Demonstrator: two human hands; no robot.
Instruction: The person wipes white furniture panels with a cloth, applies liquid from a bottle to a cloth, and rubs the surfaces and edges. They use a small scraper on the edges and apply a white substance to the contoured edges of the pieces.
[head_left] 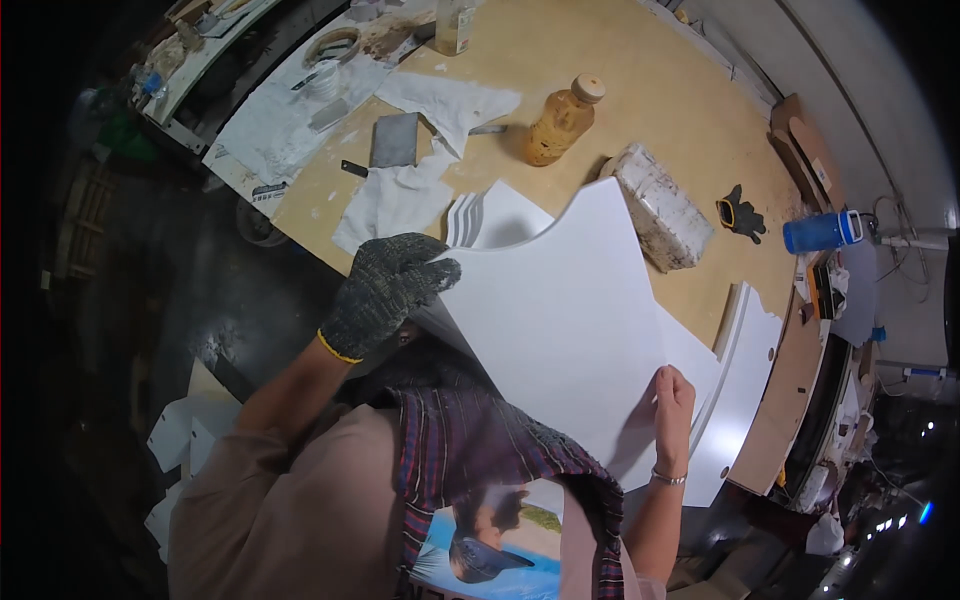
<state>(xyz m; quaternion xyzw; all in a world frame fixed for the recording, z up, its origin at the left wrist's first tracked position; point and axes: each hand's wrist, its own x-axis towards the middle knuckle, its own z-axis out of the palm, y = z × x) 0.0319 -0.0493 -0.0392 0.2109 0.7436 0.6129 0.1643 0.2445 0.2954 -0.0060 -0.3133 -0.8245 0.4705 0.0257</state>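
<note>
In the head view, a person is holding a white panel (560,310) with a scooped edge over the near side of a wooden counter (480,105). The gloved left hand (395,285) is gripping its left edge, fingers folding over it; the bare right hand (674,402) is clasping the right edge with curled fingers. Beyond the panel, an amber bottle (562,125) is standing near a whitish block (660,208), and a dark glove (741,214) is lying farther right.

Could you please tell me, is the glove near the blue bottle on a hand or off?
Off: the dark glove lies on the table with no hand in it; the right hand, at the white panel, is bare.
</note>
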